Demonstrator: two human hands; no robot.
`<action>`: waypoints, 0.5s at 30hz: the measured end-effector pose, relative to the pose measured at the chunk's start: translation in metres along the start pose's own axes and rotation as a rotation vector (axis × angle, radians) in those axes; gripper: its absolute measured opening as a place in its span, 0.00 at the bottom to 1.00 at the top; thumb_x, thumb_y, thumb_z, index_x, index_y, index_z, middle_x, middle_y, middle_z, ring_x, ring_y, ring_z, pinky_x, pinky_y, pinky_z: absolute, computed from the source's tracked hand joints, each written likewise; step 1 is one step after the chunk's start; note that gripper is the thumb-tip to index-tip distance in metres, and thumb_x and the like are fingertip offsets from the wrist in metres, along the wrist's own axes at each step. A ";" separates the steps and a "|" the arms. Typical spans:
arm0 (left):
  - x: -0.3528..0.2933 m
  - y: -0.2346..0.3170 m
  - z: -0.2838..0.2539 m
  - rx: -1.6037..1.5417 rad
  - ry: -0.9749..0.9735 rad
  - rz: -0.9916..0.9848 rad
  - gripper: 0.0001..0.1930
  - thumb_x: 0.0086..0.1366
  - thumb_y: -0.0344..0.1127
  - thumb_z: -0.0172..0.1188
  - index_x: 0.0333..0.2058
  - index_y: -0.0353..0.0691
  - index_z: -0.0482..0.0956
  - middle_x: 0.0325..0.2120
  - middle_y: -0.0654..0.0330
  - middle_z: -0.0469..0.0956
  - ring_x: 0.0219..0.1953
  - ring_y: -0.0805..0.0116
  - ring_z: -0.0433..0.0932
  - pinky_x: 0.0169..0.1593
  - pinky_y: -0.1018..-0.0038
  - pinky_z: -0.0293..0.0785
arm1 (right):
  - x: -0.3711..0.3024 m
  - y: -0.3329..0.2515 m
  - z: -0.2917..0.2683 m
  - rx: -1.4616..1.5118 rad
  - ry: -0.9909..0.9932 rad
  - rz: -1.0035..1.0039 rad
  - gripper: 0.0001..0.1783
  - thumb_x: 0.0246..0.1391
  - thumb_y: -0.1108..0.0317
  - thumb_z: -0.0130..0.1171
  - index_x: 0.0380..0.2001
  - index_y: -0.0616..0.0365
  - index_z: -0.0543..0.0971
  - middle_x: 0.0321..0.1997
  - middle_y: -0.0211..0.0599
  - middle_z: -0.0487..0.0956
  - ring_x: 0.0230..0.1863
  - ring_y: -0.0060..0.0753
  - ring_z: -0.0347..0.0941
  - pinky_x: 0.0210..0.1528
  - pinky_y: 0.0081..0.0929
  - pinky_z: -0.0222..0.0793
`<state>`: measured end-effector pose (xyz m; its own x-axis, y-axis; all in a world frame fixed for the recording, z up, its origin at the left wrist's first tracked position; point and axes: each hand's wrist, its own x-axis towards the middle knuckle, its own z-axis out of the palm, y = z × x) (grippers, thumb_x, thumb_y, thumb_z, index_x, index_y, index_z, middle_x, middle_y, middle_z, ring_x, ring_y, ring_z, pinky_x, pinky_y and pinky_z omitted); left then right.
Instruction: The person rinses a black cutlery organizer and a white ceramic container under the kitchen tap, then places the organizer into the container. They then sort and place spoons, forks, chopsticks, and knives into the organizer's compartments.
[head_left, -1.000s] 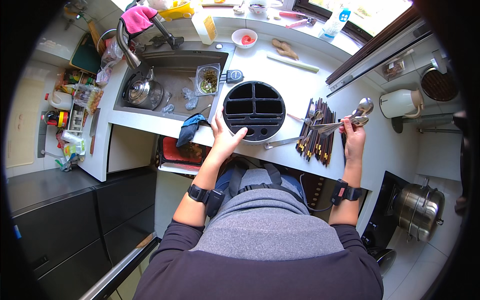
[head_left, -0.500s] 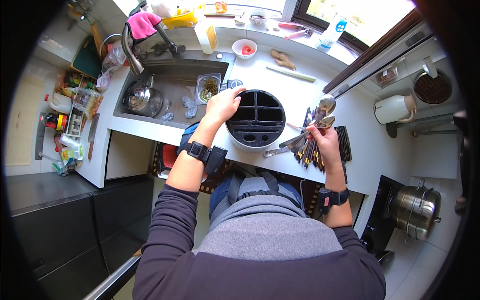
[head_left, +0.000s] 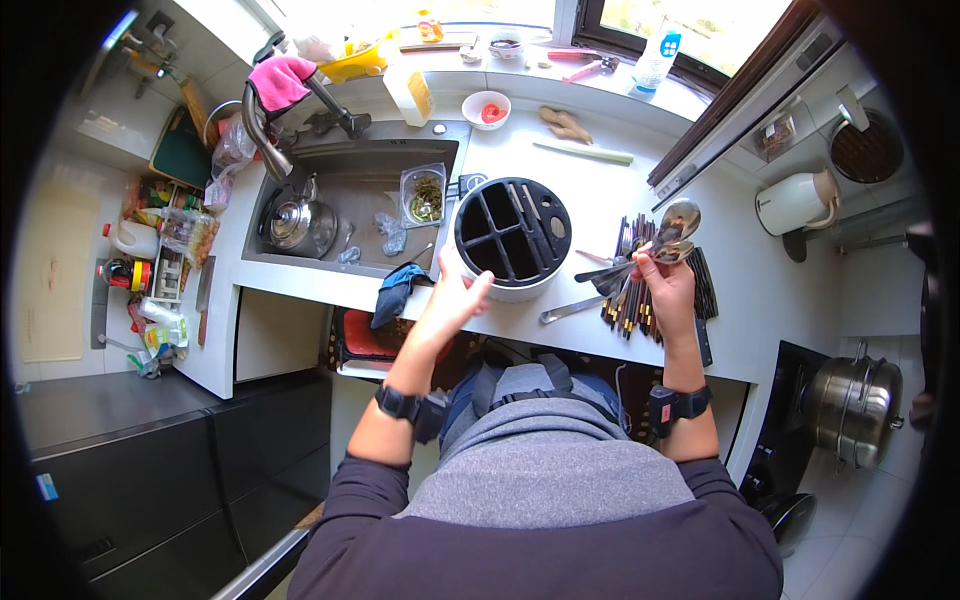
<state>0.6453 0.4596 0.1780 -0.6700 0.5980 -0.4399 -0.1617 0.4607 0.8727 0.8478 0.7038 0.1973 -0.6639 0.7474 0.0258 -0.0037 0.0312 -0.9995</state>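
At twelve o'clock, our left hand point(head_left: 460, 298), thumb and fingers wide, touches the round holder point(head_left: 522, 290) at its eight-o'clock side; at two, our right hand point(head_left: 669, 289) pinches spoons point(head_left: 680, 217) above chopsticks point(head_left: 628, 318).

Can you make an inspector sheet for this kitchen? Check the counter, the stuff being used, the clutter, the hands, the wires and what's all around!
Surface: white countertop with a dark sink set into it.
Things in use: round holder, upright, compartments showing; metal spoons, held near a pile of chopsticks.
Clutter: bowl with something red inside, knobbly root and green stalk beyond the holder; blue cloth at the front edge.
Hands: left hand against the holder's left side; right hand gripping the spoons.
Cables: one thin pale cord near the person's waist.
Surroundings: kettle in the sink, steel pot far right, window behind.
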 end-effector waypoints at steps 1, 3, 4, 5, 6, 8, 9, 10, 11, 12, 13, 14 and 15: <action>-0.010 0.000 0.005 0.011 -0.036 -0.062 0.40 0.65 0.41 0.60 0.65 0.41 0.43 0.29 0.52 0.78 0.26 0.69 0.80 0.30 0.74 0.77 | 0.001 0.001 -0.002 0.010 0.009 0.007 0.08 0.60 0.70 0.60 0.37 0.64 0.79 0.31 0.33 0.80 0.30 0.22 0.76 0.37 0.22 0.74; -0.026 0.004 0.000 0.156 -0.077 0.025 0.22 0.66 0.41 0.59 0.54 0.36 0.66 0.24 0.57 0.78 0.25 0.72 0.80 0.31 0.76 0.77 | 0.003 0.003 -0.004 0.016 0.035 -0.014 0.07 0.60 0.70 0.60 0.37 0.64 0.79 0.31 0.33 0.80 0.30 0.22 0.76 0.37 0.22 0.74; -0.028 0.007 -0.007 0.152 -0.137 -0.027 0.17 0.67 0.41 0.58 0.47 0.35 0.74 0.22 0.58 0.78 0.25 0.73 0.80 0.31 0.76 0.76 | 0.004 0.003 -0.006 0.015 0.050 -0.017 0.07 0.60 0.70 0.60 0.37 0.64 0.79 0.31 0.33 0.80 0.30 0.22 0.76 0.37 0.22 0.74; -0.023 0.011 -0.011 0.249 -0.092 0.091 0.11 0.68 0.37 0.57 0.38 0.32 0.76 0.22 0.61 0.77 0.23 0.75 0.78 0.31 0.78 0.76 | 0.004 0.003 -0.007 0.013 0.071 -0.022 0.07 0.60 0.70 0.60 0.37 0.64 0.79 0.30 0.32 0.80 0.29 0.21 0.76 0.36 0.22 0.74; -0.015 0.014 -0.019 0.383 -0.049 0.300 0.10 0.65 0.35 0.59 0.40 0.34 0.77 0.25 0.60 0.78 0.25 0.72 0.78 0.33 0.76 0.76 | 0.003 0.003 -0.007 0.003 0.075 -0.027 0.07 0.60 0.70 0.60 0.37 0.63 0.79 0.30 0.32 0.80 0.29 0.21 0.76 0.36 0.22 0.74; 0.015 0.018 -0.015 0.473 0.215 0.645 0.13 0.63 0.35 0.60 0.44 0.36 0.76 0.32 0.55 0.78 0.33 0.66 0.79 0.40 0.73 0.76 | 0.004 -0.001 -0.008 -0.026 0.088 -0.032 0.07 0.60 0.70 0.61 0.37 0.63 0.79 0.30 0.32 0.80 0.29 0.21 0.76 0.37 0.22 0.74; 0.035 0.019 -0.013 0.523 0.244 0.639 0.17 0.62 0.36 0.61 0.49 0.38 0.75 0.35 0.53 0.78 0.37 0.64 0.79 0.43 0.71 0.75 | 0.003 -0.003 -0.007 -0.032 0.097 -0.027 0.07 0.59 0.70 0.61 0.37 0.63 0.79 0.31 0.32 0.81 0.29 0.21 0.76 0.37 0.22 0.75; 0.056 0.018 -0.010 0.547 0.301 0.734 0.21 0.62 0.37 0.61 0.53 0.40 0.73 0.38 0.51 0.78 0.41 0.62 0.78 0.47 0.70 0.74 | 0.003 -0.006 -0.007 -0.017 0.070 -0.051 0.08 0.60 0.69 0.61 0.38 0.63 0.79 0.32 0.32 0.81 0.30 0.22 0.76 0.38 0.22 0.75; 0.074 0.018 -0.010 0.615 0.233 0.621 0.23 0.62 0.39 0.60 0.56 0.43 0.71 0.45 0.49 0.76 0.47 0.58 0.76 0.52 0.67 0.72 | 0.003 -0.010 -0.006 -0.010 0.052 -0.058 0.09 0.60 0.69 0.61 0.39 0.63 0.79 0.33 0.33 0.81 0.31 0.22 0.75 0.38 0.22 0.74; 0.092 0.017 -0.009 0.677 0.179 0.543 0.26 0.62 0.41 0.59 0.59 0.47 0.68 0.51 0.47 0.75 0.53 0.54 0.75 0.57 0.65 0.69 | 0.003 -0.013 -0.005 -0.004 0.034 -0.067 0.09 0.60 0.68 0.61 0.39 0.63 0.78 0.35 0.33 0.80 0.31 0.22 0.75 0.38 0.22 0.74; 0.107 0.017 -0.009 0.543 0.041 0.424 0.29 0.64 0.44 0.57 0.62 0.47 0.65 0.53 0.47 0.74 0.56 0.49 0.72 0.60 0.66 0.66 | 0.004 -0.017 -0.003 0.009 0.033 -0.068 0.09 0.60 0.68 0.61 0.39 0.63 0.79 0.35 0.34 0.81 0.31 0.22 0.75 0.38 0.23 0.74; 0.116 0.018 -0.010 0.481 -0.075 0.303 0.30 0.65 0.45 0.54 0.64 0.46 0.62 0.54 0.47 0.74 0.57 0.51 0.72 0.61 0.67 0.65 | 0.004 -0.021 -0.001 0.032 0.000 -0.088 0.09 0.60 0.69 0.61 0.39 0.63 0.79 0.35 0.34 0.81 0.31 0.23 0.76 0.38 0.23 0.75; 0.121 0.017 -0.013 0.397 -0.133 0.300 0.31 0.65 0.44 0.53 0.66 0.46 0.59 0.53 0.47 0.75 0.54 0.52 0.75 0.56 0.66 0.70 | 0.005 -0.023 0.003 0.045 -0.019 -0.091 0.08 0.60 0.69 0.60 0.39 0.63 0.79 0.35 0.35 0.81 0.31 0.23 0.76 0.38 0.24 0.75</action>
<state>0.5523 0.5314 0.1429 -0.5428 0.8084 -0.2279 0.3284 0.4540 0.8283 0.8423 0.7047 0.2207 -0.6737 0.7298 0.1162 -0.0973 0.0682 -0.9929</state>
